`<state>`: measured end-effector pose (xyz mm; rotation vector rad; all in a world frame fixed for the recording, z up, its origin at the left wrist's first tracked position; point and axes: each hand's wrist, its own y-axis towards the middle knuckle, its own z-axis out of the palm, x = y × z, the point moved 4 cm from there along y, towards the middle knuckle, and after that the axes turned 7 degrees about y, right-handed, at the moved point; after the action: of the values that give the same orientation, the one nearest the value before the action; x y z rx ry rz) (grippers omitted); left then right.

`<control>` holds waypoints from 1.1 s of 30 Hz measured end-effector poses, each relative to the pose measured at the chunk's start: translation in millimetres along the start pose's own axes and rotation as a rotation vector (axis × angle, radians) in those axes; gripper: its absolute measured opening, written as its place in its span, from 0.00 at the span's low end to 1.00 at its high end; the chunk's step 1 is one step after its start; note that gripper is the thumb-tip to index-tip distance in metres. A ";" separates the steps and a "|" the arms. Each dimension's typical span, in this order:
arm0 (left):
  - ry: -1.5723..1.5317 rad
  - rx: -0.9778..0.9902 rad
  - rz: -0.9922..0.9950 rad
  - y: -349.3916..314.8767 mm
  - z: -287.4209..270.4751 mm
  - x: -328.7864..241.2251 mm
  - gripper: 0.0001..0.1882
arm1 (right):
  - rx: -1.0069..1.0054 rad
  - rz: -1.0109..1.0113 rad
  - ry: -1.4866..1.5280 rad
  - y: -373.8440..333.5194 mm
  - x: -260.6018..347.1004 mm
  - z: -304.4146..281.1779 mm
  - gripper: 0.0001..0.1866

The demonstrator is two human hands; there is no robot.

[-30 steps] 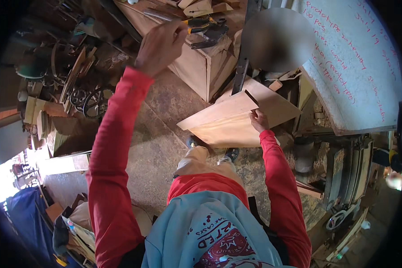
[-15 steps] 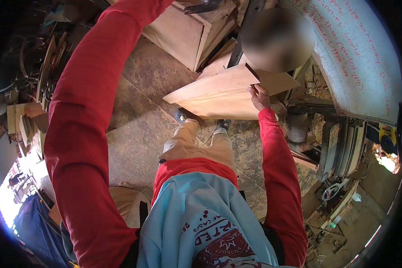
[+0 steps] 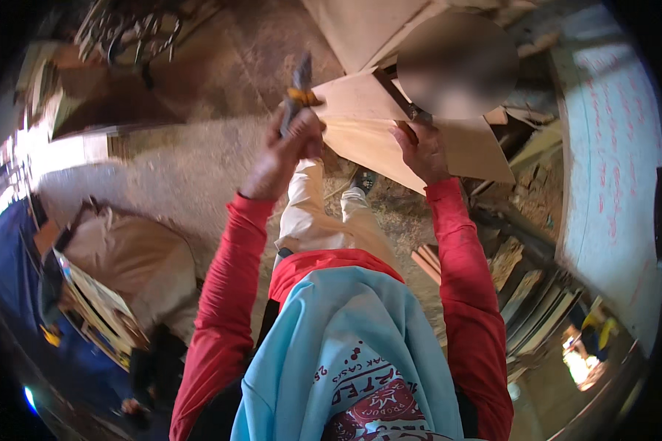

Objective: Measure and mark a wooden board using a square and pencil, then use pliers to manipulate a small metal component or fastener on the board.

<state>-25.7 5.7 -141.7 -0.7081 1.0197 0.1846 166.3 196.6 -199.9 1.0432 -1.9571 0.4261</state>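
My left hand (image 3: 290, 151) is closed around a grey hand tool with a yellow-orange band (image 3: 299, 92). The tool points up and away from me, and blur hides its exact kind. Ahead of me, my right hand (image 3: 425, 153) grips the near edge of a pale wooden panel (image 3: 368, 136), fingers curled at a dark strip (image 3: 393, 92) along its edge. The tool is left of the panel, near its left corner; I cannot tell whether they touch.
A large pale board (image 3: 368, 29) stands beyond the panel. At the right is a whitish board with red writing (image 3: 603, 147), with stacked timber strips (image 3: 541, 309) below it. A beige covered bundle (image 3: 129, 257) sits on the floor at the left.
My left hand, out of view before, has come down into view with the tool. The view has swung leftward. My right hand still holds the panel.
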 end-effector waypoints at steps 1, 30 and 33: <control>0.043 -0.092 -0.012 -12.0 -8.9 35.2 0.17 | 0.045 -0.019 0.004 8.3 2.9 6.4 0.11; 0.038 -0.739 0.349 -25.8 -111.3 54.4 0.12 | 0.500 -0.270 0.002 121.2 148.9 171.9 0.16; 0.398 -0.525 0.131 -33.1 -132.3 68.0 0.14 | 0.505 -0.338 -0.035 123.4 150.8 173.3 0.19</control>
<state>-69.2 -113.5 -226.0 -1.1856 1.4203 0.4483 -67.0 85.0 -166.3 1.6773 -1.6909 0.7343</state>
